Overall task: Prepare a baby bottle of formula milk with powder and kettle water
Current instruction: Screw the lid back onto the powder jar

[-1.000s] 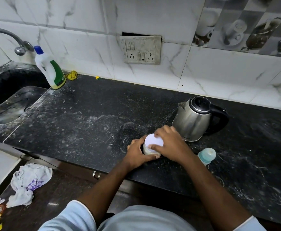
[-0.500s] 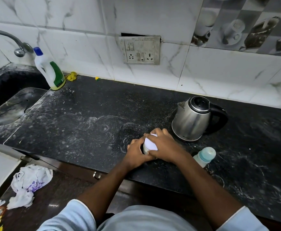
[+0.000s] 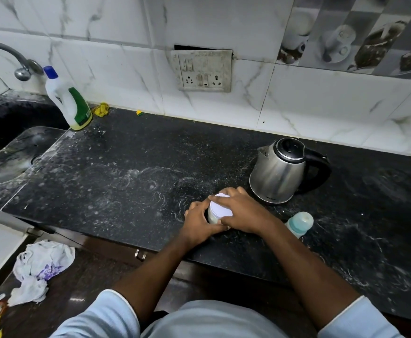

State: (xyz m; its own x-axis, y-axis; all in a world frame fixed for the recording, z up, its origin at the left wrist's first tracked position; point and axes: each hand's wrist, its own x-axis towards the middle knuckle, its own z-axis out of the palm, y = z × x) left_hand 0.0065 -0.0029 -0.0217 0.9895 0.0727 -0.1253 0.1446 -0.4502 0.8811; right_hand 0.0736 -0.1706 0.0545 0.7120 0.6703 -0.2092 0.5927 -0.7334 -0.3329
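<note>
Now: unscrewing the jar [image 3: 212, 217], it seems

The left hand [image 3: 197, 219] grips the jar wall; it should brace firmly while the right hand [image 3: 243, 211], curled over the smooth, round white lid [image 3: 220, 207], twists. Beyond that hand stands the brushed-steel kettle [image 3: 276, 174]; just right of its wrist, the teal-capped bottle [image 3: 299, 223] on the speckled black counter [image 3: 126, 167].

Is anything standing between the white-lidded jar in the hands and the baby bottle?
No separate object does. Only the wrist of the right hand lies between the white-lidded jar and the baby bottle; the kettle stands behind, off that line.
</note>
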